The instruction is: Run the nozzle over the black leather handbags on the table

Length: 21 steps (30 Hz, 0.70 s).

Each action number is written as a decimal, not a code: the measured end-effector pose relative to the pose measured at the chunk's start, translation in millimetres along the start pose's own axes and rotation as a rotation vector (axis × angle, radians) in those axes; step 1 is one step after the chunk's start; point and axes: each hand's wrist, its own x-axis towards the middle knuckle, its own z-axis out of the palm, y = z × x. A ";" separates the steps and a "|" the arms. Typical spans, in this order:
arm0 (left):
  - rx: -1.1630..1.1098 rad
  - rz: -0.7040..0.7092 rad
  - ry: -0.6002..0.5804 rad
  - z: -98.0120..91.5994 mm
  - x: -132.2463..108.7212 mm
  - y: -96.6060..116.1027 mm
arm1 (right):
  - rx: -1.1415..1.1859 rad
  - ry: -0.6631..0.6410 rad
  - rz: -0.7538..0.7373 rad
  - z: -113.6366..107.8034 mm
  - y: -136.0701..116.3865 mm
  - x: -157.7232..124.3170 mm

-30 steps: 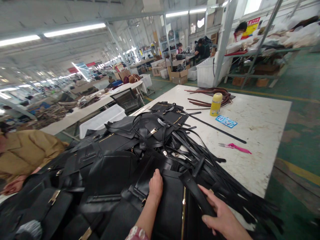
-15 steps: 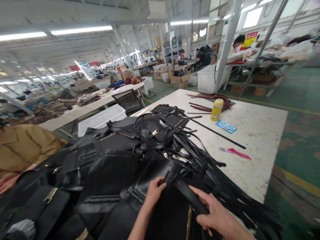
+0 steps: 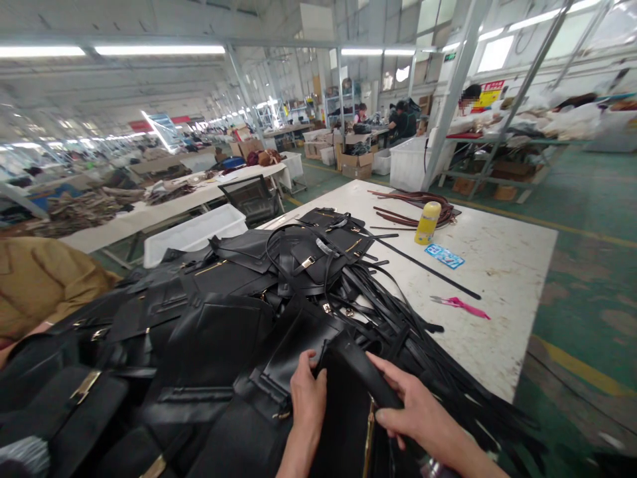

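A big heap of black leather bag parts and straps covers the near half of the white table. At the bottom of the view my left hand pinches the top edge of a black leather panel with a gold strip. My right hand is closed around a wide black strap that bends over that panel. The two hands are close together, a hand's width apart.
On the table lie a yellow can, a blue packet, pink scissors, a long black strip and brown straps. A person in a tan top sits at left. White bins and workbenches stand behind; green floor on the right.
My left hand went from lying flat on the panel to pinching its top edge. My right hand drew the strap closer to the left hand. The camera tilted slightly.
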 end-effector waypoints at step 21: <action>-0.163 -0.068 0.034 1.8 -16.4 3.4 | 0.017 0.069 0.003 6.7 10.9 25.1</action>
